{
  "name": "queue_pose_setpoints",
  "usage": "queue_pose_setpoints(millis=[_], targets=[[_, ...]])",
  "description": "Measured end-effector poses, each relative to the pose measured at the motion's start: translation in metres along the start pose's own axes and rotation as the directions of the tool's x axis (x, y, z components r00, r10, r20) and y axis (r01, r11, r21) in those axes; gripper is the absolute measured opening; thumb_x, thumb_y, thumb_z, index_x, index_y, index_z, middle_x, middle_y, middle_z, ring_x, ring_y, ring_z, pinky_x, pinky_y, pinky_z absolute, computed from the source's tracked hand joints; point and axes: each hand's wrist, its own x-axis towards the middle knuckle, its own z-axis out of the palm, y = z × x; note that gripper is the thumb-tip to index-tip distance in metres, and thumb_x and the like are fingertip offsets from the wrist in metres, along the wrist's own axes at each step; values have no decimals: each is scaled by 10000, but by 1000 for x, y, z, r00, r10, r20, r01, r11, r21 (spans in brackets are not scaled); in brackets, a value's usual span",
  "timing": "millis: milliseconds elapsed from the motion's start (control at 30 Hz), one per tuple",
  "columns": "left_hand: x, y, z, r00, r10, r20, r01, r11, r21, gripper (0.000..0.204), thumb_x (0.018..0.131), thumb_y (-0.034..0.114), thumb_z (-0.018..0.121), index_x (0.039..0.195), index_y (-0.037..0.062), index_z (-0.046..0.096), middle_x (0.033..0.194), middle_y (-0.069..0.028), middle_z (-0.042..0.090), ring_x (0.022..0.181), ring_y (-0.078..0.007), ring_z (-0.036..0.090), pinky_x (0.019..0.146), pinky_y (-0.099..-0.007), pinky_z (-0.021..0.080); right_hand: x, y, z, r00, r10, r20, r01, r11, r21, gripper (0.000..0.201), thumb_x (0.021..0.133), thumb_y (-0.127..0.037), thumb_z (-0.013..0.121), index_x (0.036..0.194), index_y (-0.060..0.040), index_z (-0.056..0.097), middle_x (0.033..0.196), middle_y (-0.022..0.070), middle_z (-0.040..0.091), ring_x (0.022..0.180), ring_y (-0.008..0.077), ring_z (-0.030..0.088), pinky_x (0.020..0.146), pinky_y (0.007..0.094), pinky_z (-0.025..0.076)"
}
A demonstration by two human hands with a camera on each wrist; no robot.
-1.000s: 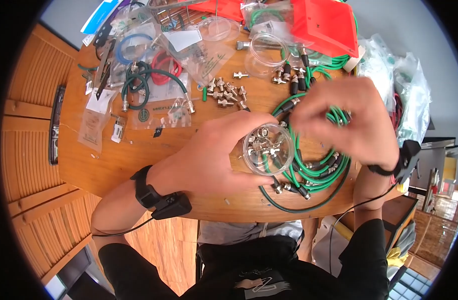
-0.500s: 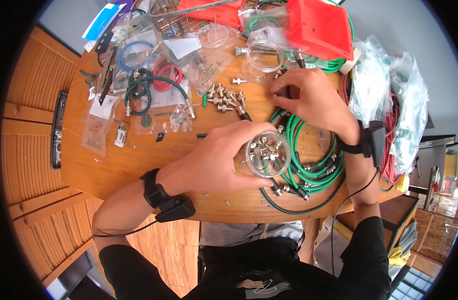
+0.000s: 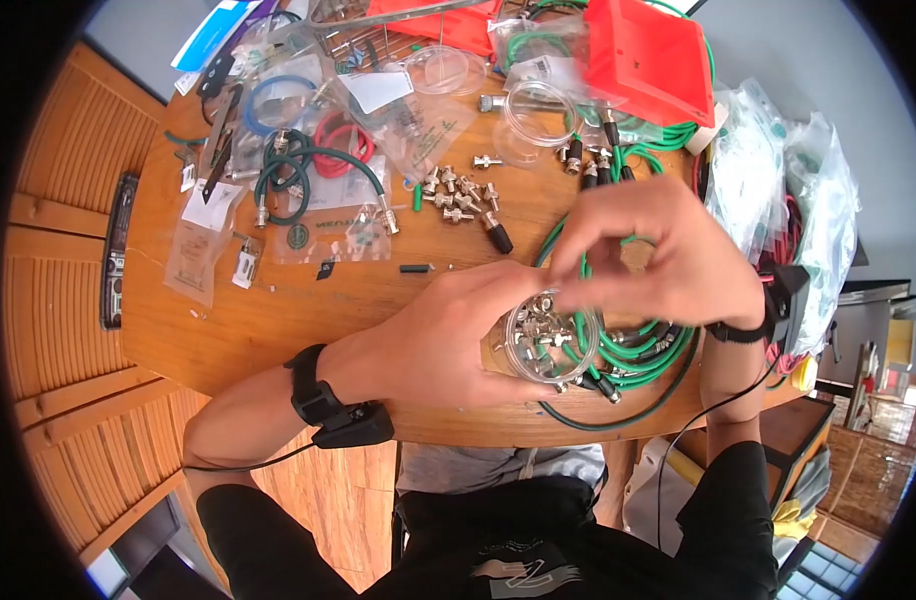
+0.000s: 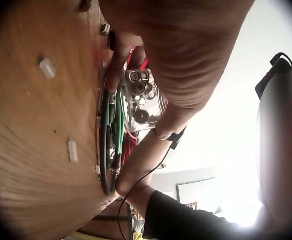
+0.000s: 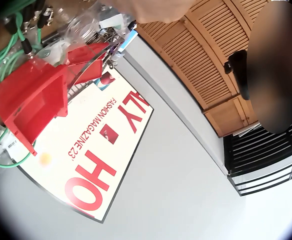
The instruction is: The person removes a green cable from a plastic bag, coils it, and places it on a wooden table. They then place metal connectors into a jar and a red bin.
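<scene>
My left hand [image 3: 448,335] grips a clear round container [image 3: 561,378] by its side, thumb and fingers around it. Several metal connectors [image 3: 540,328] lie inside. In the left wrist view the left hand [image 4: 186,50] partly covers the container and its connectors [image 4: 142,116]. Motion blurs my right hand [image 3: 668,255], its bent fingers over the container's upper right rim; whether they hold anything cannot be told. Coiled green cables [image 3: 638,378] lie under and right of the container. More loose connectors [image 3: 458,214] sit on the table beyond the left hand.
Red bins [image 3: 648,60] stand at the back, with an open clear round container [image 3: 540,112] in front. Plastic bags [image 3: 743,160] are at the right. Blue, red and dark green [image 3: 303,165] cables lie on bags at the left. A black-ended connector [image 3: 496,232] is beyond the container.
The right hand moved from right of the container to the table beyond it, then came back over its rim. The left hand and container shifted slightly right and nearer the body.
</scene>
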Motion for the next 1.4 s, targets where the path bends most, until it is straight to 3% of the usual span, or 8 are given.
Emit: queue_pose_setpoints(millis=[133, 233, 467, 567, 700, 933, 1133, 1400], targets=[[4, 8, -3, 998, 35, -58, -32, 999, 41, 728, 681, 217, 933, 1297, 28, 593, 1221, -123, 682, 1119, -266, 668, 976, -367, 528, 17, 31, -7, 930, 164, -328, -252, 936, -246, 265, 811, -121, 784, 1050, -23, 725, 758, 114, 703, 656, 249, 663, 621, 323, 527], [5, 5, -3, 991, 74, -114, -66, 995, 72, 725, 676, 181, 931, 1296, 21, 592, 1243, -127, 676, 1129, -259, 665, 983, -371, 526, 23, 60, -4, 893, 105, -438, -295, 871, -392, 288, 835, -136, 752, 1089, -8, 711, 791, 145, 715, 709, 295, 696, 659, 370, 547], [5, 4, -3, 989, 38, -140, -34, 999, 33, 716, 677, 164, 929, 1291, 17, 592, 1242, -122, 676, 1122, -259, 666, 979, -377, 528, 27, 81, 4, 915, 69, -397, -263, 850, -457, 264, 830, -132, 734, 1071, -26, 724, 788, 164, 708, 707, 334, 700, 680, 410, 549], [5, 7, -3, 999, 10, -48, -8, 999, 42, 724, 685, 183, 928, 1300, 22, 583, 1226, -129, 675, 1109, -283, 668, 969, -389, 530, 26, 79, 0, 928, 93, -360, -248, 877, -412, 214, 825, -124, 736, 1022, -40, 739, 786, 161, 705, 697, 326, 695, 673, 404, 545], [-1, 8, 7, 988, 119, 101, -110, 989, -98, 730, 700, 216, 924, 1313, 41, 569, 1204, -139, 672, 1085, -329, 667, 947, -417, 535, 26, 74, 1, 929, 99, -357, -238, 897, -371, 187, 817, -101, 743, 994, -41, 740, 767, 152, 695, 680, 301, 687, 659, 394, 539], [-1, 4, 7, 991, 104, 83, -95, 989, -112, 737, 690, 237, 932, 1309, 50, 579, 1208, -132, 672, 1076, -320, 672, 935, -412, 540, 26, 69, 1, 921, 156, -356, -288, 888, -358, 183, 799, -67, 755, 977, -34, 732, 739, 128, 676, 658, 261, 671, 647, 366, 533], [2, 3, -4, 996, -15, 86, 19, 999, -51, 757, 676, 259, 939, 1312, 54, 584, 1213, -110, 676, 1085, -284, 674, 927, -380, 541, 23, 70, -5, 946, 157, -283, -238, 930, -279, 137, 796, -54, 753, 927, -31, 722, 730, 113, 676, 657, 231, 664, 651, 350, 531], [2, 1, -2, 998, -26, 56, 27, 999, -18, 778, 671, 252, 943, 1326, 50, 576, 1235, -109, 676, 1106, -267, 673, 958, -371, 528, 24, 70, -5, 917, 168, -362, -315, 861, -399, 200, 771, -97, 794, 882, 20, 675, 825, 158, 714, 764, 308, 706, 693, 396, 545]])
